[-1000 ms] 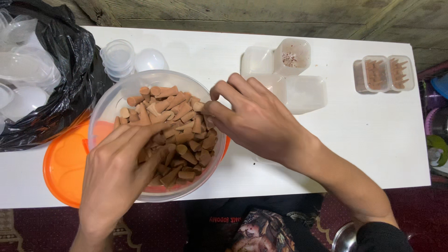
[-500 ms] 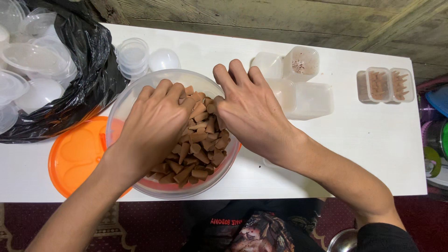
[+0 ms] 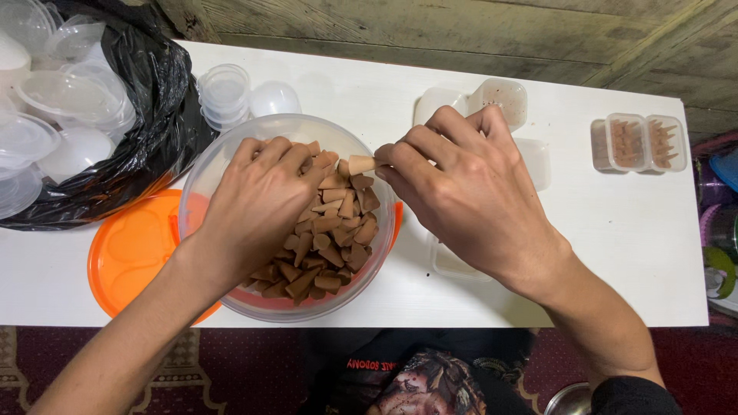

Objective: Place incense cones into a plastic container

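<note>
Digging in a big clear bowl (image 3: 223, 165) full of little brown cones (image 3: 330, 246), we see two bare hands at work. The bowl sits in the middle of a white table (image 3: 615, 230), so both hands can get to it. Our left hand (image 3: 257, 207) lies palm down on the pile, fingers bent into the cones; we cannot tell if it grips any. Our right hand (image 3: 469, 192), at 3 o'clock from the bowl, pinches one cone (image 3: 361, 164) between thumb and fingertips, over the rim. Half a second ago both hands were deep in the pile; now the right one has come up with that cone. An orange lid (image 3: 127, 253) peeks out at 9 o'clock. Small filled tubs (image 3: 638, 142) wait at 2 o'clock, and a black bag (image 3: 165, 115) of empty cups sits at 10 o'clock.
</note>
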